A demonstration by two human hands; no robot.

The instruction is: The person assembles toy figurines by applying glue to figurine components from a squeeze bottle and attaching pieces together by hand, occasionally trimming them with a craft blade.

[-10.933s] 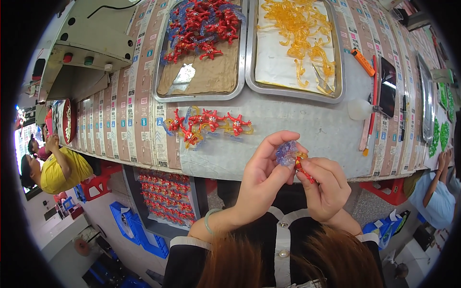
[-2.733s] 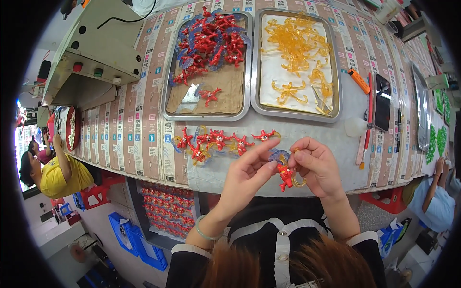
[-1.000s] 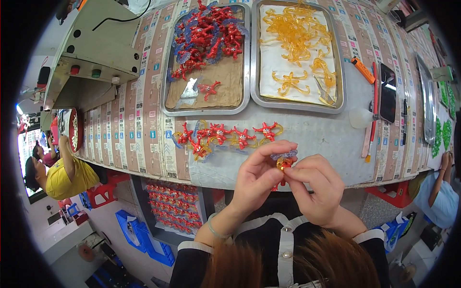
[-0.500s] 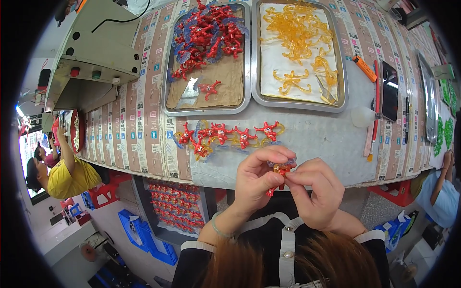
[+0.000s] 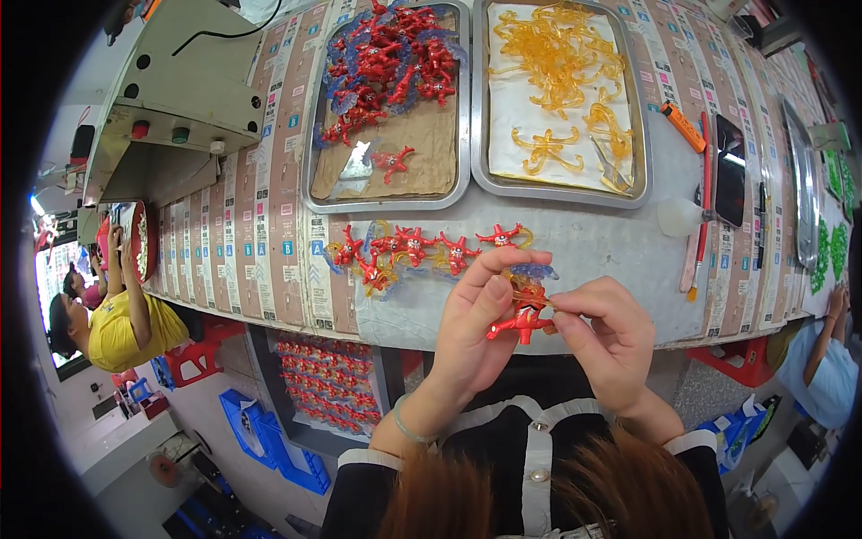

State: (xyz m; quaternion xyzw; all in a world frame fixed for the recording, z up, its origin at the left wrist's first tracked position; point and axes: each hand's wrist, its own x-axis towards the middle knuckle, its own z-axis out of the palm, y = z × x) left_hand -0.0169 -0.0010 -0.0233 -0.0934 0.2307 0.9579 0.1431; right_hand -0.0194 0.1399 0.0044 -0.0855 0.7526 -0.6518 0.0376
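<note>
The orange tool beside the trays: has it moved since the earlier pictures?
No. The orange tool still lies between the right-hand metal tray and the black phone; the whole view merely shifted a little.

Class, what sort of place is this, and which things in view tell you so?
Probably a toy workshop: metal trays hold piles of red figures and yellow parts, a grey crate below the bench holds rows more, and other people are nearby.
</note>
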